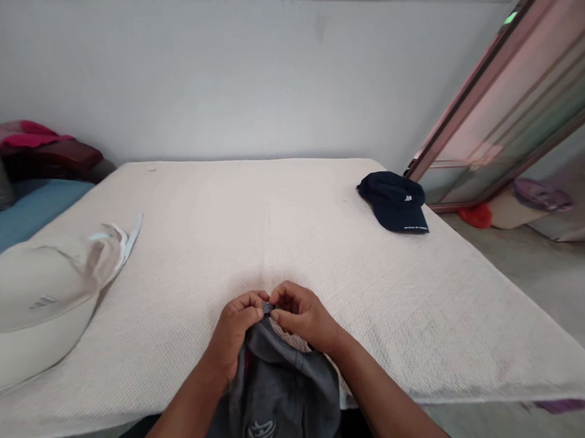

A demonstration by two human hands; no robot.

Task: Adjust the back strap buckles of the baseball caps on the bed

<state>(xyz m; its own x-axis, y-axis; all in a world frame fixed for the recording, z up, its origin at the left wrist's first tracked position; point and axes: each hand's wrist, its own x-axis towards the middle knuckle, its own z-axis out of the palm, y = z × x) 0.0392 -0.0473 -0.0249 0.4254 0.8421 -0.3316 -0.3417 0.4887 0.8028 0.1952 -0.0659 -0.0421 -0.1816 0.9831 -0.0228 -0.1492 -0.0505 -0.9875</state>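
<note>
A dark grey baseball cap (279, 393) with light stitched lettering hangs at the table's front edge, its strap end pointing away from me. My left hand (240, 326) pinches the cap's back strap between thumb and fingers. Right beside it, my right hand (302, 315) grips the other side of the same strap, and the fingertips of both hands nearly meet at the buckle (267, 308). The fingers hide most of the fastening. Part of the cap's brim is out of view below.
A cream cap (37, 290) lies at the table's left, a navy cap (394, 198) near its right edge. A pale textured cloth covers the table (252, 215). Behind stands a white wall (243, 82); a blue seat (55, 202) with cushions is left, a framed door (503, 84) right.
</note>
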